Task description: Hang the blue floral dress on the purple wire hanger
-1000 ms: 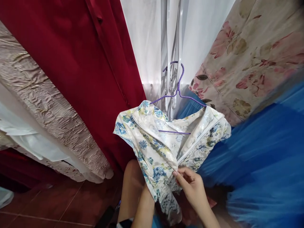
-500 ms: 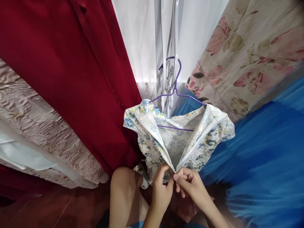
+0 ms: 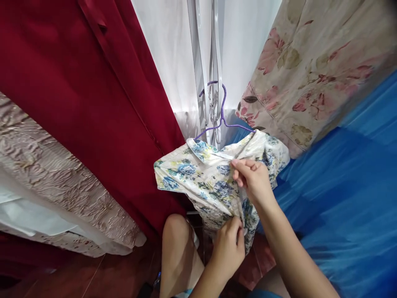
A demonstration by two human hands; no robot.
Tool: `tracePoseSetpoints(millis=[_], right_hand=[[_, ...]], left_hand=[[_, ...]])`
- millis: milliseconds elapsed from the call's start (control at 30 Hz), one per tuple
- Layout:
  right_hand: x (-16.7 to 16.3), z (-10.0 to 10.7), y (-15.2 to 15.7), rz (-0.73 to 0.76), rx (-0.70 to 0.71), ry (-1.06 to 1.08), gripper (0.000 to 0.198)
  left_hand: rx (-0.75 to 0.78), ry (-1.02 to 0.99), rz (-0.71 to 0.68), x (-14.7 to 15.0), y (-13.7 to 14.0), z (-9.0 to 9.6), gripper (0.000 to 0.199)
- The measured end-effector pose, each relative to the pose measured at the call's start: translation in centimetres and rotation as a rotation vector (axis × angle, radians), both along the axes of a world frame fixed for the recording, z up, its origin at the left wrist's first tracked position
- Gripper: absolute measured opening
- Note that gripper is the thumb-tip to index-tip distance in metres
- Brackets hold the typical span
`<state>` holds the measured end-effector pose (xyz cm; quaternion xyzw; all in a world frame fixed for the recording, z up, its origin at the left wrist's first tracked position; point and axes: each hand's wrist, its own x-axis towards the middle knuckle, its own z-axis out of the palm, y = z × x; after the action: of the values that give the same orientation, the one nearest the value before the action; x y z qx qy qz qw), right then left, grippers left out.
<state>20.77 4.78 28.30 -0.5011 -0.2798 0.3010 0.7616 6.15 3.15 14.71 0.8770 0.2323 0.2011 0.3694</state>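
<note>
Floral cap-sleeve top: it hangs in front of you, the floral cap-sleeve top (image 3: pixel 201 186) on a purple wire hanger (image 3: pixel 223 118), above the tiled floor (image 3: pixel 89 277) and just beyond your bent knee (image 3: pixel 177 234).
Right hand: your right hand (image 3: pixel 254 180) has risen from the foot of the V-shaped opening to just under the neckline, thumb and fingertips pinched on the edge there.
Left hand: your left hand (image 3: pixel 228 243) stays low, its fingers clamped on the cloth beside the seam; half a second ago both hands met at that spot.
Front opening: the wide V has narrowed, and the panels now lie close together below your right hand; the hanger's lower bar no longer shows.
Meaning: the closure appears drawn most of the way up, with the low grip probably keeping the cloth taut. The fastener itself is hidden by your fingers, so you cannot confirm it from here.
Hanger hook: it stands upright against the white glossy strips (image 3: pixel 202 62).
Surroundings: red satin cloth (image 3: pixel 102 103) hangs to the left, blue tulle (image 3: pixel 338 194) to the right.
</note>
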Motion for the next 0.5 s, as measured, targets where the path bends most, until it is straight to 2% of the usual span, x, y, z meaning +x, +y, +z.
tracePoseSetpoints(millis=[100, 200, 300, 400, 500], right_hand=[[0.8, 2.1, 1.7, -0.002, 0.057, -0.017, 0.027], [0.9, 3.4, 2.0, -0.032, 0.103, -0.031, 0.025], [0.7, 3.7, 1.7, -0.016, 0.13, -0.061, 0.024], [0.1, 3.3, 1.2, 0.039, 0.116, -0.09, 0.018], [-0.5, 2.8, 0.6, 0.02, 0.079, -0.133, 0.01]], left_hand=[[0.11, 0.147, -0.048, 0.7, -1.2, 1.3, 0.038], [0.193, 0.277, -0.078, 1.0, -1.8, 1.5, 0.054], [0.192, 0.302, -0.101, 0.5, -0.2, 1.7, 0.044], [0.084, 0.107, -0.081, -0.4, 3.1, 3.9, 0.018], [0.057, -0.306, 0.104, -0.8, 6.2, 8.8, 0.016]])
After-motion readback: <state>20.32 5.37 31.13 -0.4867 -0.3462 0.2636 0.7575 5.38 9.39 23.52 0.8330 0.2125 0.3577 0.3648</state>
